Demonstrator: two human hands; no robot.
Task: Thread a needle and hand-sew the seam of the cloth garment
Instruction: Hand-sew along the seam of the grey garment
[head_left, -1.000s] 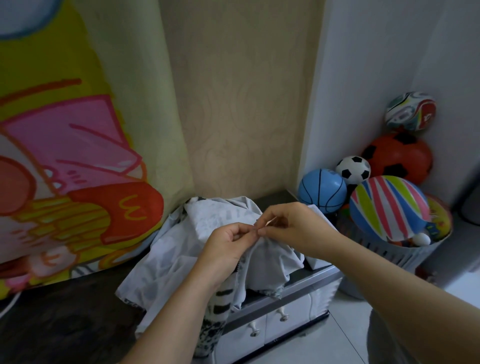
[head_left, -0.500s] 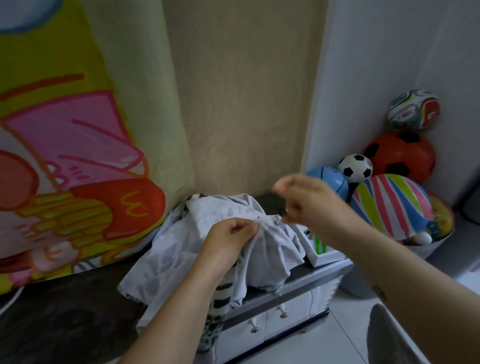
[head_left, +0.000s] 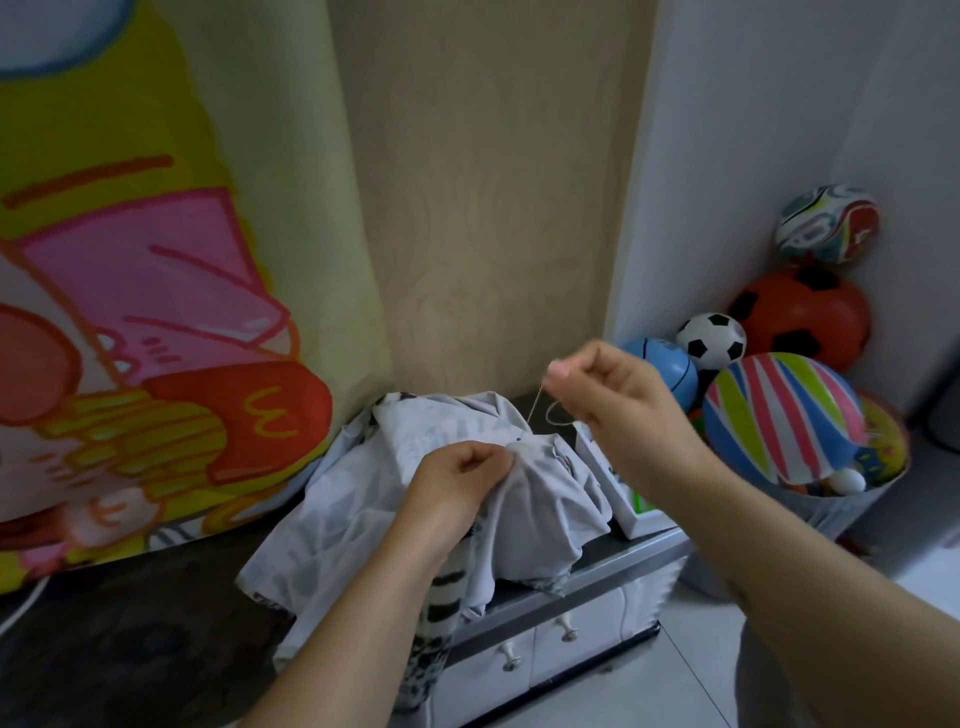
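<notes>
A second ago the two hands met at the cloth, fingertips touching. Now the right hand is lifted up and away to the right, and a pale thread runs slanting from its pinched thumb and forefinger down to the fabric, with a small slack loop beside it. The needle is too small to make out. The left hand has kept its place, fingers curled and pinching the same raised fold.

The grey garment lies heaped on a dark worktop, its edge hanging over a low white cabinet with small knobbed drawers. A black-and-white patterned cloth hangs down under the left wrist. A white box sits just beside the garment on the right. Behind are a beige patterned wall and, on the left, a bright cartoon hanging in yellow, pink and red. In the right corner a basket holds a striped ball, with a blue ball, a small black-and-white ball, an orange-and-black ball and a multicoloured ball stacked around and above it.

The garment's pinched fold sits at the left fingertips; the right hand hovers above and to the right of it, apart from the cloth and joined to it only by the thread.
</notes>
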